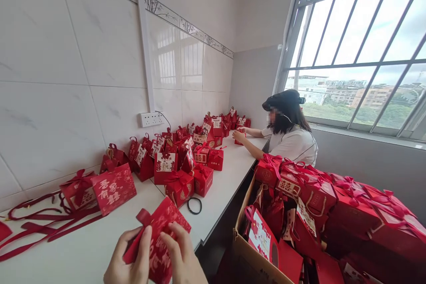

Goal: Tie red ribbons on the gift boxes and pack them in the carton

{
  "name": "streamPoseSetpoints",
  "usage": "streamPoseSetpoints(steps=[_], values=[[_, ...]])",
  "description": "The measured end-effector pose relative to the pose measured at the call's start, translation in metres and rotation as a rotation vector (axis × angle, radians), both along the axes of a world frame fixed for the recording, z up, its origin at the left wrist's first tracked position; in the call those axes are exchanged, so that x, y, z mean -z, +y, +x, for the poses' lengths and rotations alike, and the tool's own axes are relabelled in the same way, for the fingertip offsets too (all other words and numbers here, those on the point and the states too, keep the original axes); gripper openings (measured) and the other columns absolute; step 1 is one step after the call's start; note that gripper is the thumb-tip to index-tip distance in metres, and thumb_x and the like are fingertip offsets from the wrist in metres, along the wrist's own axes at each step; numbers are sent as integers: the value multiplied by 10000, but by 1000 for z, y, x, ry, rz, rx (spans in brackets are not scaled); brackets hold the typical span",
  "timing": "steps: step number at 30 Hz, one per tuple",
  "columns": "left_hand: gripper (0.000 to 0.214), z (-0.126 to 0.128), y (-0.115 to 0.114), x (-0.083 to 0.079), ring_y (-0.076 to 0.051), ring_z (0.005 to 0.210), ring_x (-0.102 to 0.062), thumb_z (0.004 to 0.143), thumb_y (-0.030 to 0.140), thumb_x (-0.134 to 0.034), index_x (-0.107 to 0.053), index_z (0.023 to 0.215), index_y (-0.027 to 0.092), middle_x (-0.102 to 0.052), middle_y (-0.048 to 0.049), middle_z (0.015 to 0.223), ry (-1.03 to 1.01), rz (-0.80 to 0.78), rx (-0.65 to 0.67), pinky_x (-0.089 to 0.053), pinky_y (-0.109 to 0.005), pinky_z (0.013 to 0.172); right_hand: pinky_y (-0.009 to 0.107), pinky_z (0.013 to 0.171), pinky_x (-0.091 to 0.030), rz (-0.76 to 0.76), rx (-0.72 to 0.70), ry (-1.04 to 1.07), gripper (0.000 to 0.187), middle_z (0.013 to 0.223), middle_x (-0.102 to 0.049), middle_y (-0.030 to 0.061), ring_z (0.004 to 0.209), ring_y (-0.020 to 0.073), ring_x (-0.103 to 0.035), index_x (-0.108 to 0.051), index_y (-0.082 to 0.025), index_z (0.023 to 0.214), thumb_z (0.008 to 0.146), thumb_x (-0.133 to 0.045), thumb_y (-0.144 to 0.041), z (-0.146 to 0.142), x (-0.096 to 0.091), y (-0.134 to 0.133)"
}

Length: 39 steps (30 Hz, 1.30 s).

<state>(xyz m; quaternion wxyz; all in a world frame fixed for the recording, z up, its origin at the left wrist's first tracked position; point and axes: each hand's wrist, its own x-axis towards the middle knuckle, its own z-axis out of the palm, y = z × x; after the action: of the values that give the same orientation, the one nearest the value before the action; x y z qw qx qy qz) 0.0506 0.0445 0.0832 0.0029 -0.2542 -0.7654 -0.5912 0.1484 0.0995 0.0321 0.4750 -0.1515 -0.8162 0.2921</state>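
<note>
Our fingers [145, 245] are pressed together on a flattened red gift box [163, 224]. The left hand [128, 259] pinches its lower left edge with the thumb on top. The right hand [182, 255] pinches the lower middle, fingertips on the printed face. The box is tilted, with one corner rising to the upper right. It sits low in the view, above the near edge of the white tabletop [100, 242].

Just beyond it a black ring [195, 205] lies flat on the tabletop. To the left, loose red ribbons [40, 226] trail across the surface. Near them a red box with gold characters [113, 188] leans on a bowed box [78, 188].

Further back, made-up red gift boxes [181, 173] with ribbon bows crowd along the tiled wall, below a white wall socket [151, 119].

At the far end a person in a white top [294, 144] sits with both hands [238, 135] on a small red box.

To our right, beside the tabletop, an open cardboard carton [248, 255] is packed with more red boxes, and others are heaped behind it. A barred window [359, 31] fills the right wall.
</note>
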Motion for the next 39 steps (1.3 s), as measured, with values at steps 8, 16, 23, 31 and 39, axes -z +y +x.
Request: streamPoseSetpoints(steps=[8,16,23,31,39], values=[[555,76,27,-25,-273,1164,-519,831,534,-406,-505,1256,192,-532,-126,1283,282,158,849,-490,-381,921,356,862,-513,-275,44,119,466,1211,-551,123,1078,229,-568,-388,-224,1271,854,-494,-403,85,-34,22],[224,99,30,-50,-219,1131,-550,842,211,-466,-690,846,213,-687,-56,1033,480,189,1130,-476,-330,933,380,851,-495,-722,454,482,440,1072,-659,68,1007,271,-593,-613,-201,1062,724,-555,-476,156,-65,45],[433,89,69,-97,-211,1028,-585,721,356,-638,-561,1108,178,-616,-98,1116,-114,133,1048,-482,-326,859,329,739,-521,-775,118,379,429,987,-682,46,889,246,-634,-615,-207,1085,721,-577,-432,180,-103,34],[311,93,88,-121,-135,615,-613,677,444,-664,-639,782,152,-624,3,586,-138,-1,1101,-473,-223,617,274,645,-494,-785,120,239,369,903,-678,43,763,188,-621,-624,-194,996,767,-562,-477,181,-96,31],[386,78,104,-65,-179,696,-659,792,489,-458,-603,855,136,-680,-73,813,-293,58,1206,-527,-306,697,349,738,-490,-988,-105,523,395,874,-650,28,812,201,-610,-608,-227,1009,776,-531,-536,175,-82,51]])
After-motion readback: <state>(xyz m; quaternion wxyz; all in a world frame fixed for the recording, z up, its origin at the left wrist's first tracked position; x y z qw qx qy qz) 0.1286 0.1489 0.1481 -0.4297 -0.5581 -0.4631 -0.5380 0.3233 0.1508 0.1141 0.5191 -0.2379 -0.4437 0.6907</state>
